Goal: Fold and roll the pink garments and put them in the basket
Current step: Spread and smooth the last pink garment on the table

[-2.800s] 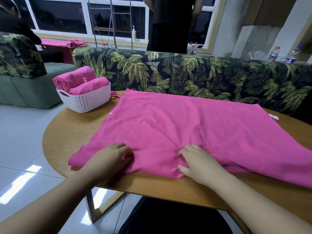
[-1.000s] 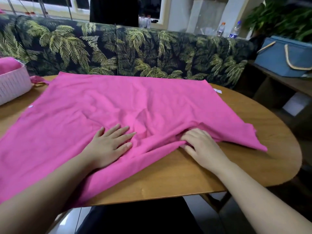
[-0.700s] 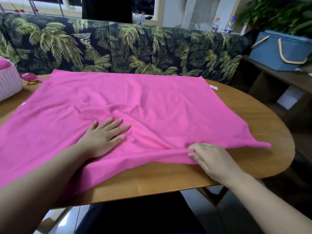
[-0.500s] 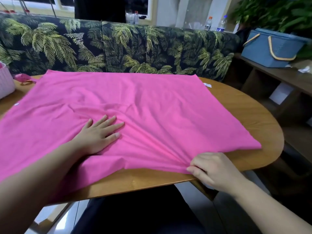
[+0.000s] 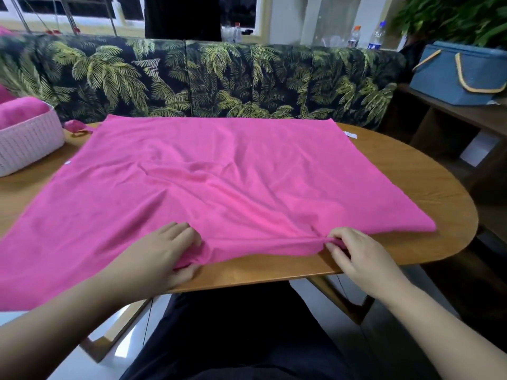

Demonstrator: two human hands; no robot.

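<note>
A large pink garment (image 5: 219, 176) lies spread over the round wooden table (image 5: 406, 193), wrinkled near its front edge. My left hand (image 5: 162, 256) pinches the near hem, thumb under the cloth and fingers curled on top. My right hand (image 5: 359, 256) pinches the same hem further right, bunching a ridge of fabric between the two hands. A white woven basket (image 5: 27, 138) stands at the table's far left with rolled pink garments (image 5: 19, 111) inside.
A palm-print sofa (image 5: 219, 78) runs behind the table. A blue box with yellow handles (image 5: 461, 72) sits on a wooden shelf at right. Bottles stand on the sill behind, where a person in dark clothes (image 5: 181, 15) is. A small white tag (image 5: 349, 134) lies by the garment's far right corner.
My left hand has left its flat rest on the cloth and moved to the near hem, pinching it. My right hand keeps its pinch on the hem. The view has shifted left.
</note>
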